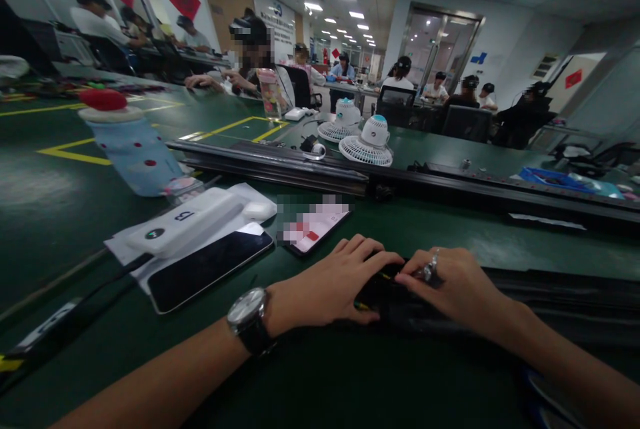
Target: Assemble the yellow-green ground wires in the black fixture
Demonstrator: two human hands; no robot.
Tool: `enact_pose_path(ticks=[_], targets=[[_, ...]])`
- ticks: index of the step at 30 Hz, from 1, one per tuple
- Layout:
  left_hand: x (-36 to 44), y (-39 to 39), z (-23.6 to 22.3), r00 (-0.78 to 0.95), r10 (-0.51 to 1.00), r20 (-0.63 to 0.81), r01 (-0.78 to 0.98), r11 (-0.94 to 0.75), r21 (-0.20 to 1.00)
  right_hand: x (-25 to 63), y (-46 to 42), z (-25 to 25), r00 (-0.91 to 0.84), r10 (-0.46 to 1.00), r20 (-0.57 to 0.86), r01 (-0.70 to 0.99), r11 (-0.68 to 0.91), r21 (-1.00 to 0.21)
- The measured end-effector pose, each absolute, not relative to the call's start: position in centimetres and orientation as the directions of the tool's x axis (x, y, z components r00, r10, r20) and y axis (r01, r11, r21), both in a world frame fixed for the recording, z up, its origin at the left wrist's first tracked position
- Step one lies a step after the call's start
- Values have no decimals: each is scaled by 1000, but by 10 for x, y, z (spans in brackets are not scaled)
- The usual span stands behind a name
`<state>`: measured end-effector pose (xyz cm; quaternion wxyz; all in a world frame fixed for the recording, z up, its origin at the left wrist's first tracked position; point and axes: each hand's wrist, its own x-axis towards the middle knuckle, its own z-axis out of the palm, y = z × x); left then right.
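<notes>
A long, dark, soft-looking black sleeve (565,312) lies across the green table and runs off to the right. My left hand (335,279), with a watch (247,312) at its wrist, is curled over the sleeve's left end, thumb on the near side and fingers on the far side. Small yellow marks show between thumb and index finger. Close by on the right, my right hand (453,276), wearing a ring (431,268), pinches the sleeve's upper edge between thumb and bent fingers. Most of what the fingertips grip is hidden.
Left of my hands lie a lit phone (325,226), a dark phone (210,269) and a white power bank (185,219) with a cable. A blue bottle (133,156) stands behind them. Black metal rails (280,166) cross the table, with white fans (367,142) beyond. Several people sit farther off.
</notes>
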<state>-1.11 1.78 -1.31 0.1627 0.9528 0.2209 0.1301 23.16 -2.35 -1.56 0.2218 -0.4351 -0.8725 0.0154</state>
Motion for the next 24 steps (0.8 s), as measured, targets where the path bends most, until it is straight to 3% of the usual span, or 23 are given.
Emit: enact_pose_path(ticks=[4,9,14,20,24], targets=[[-16,18,-9,876,453,163,369,-849,378,233,-21,-18,-532,769,354,780,608,-147],[-15,21,-16,872,461,164,372,-843,390,232,-21,-19,-502,767,399,766,609,-206],[-10,19,-19,858,480,182,396,-845,360,231,-21,-18,-524,759,387,777,612,-149],[-15,20,-11,876,456,154,369,-842,393,232,-22,-16,-481,771,418,752,608,-255],[-13,21,-15,857,475,200,377,-841,388,230,-19,-19,-511,755,412,736,632,-245]])
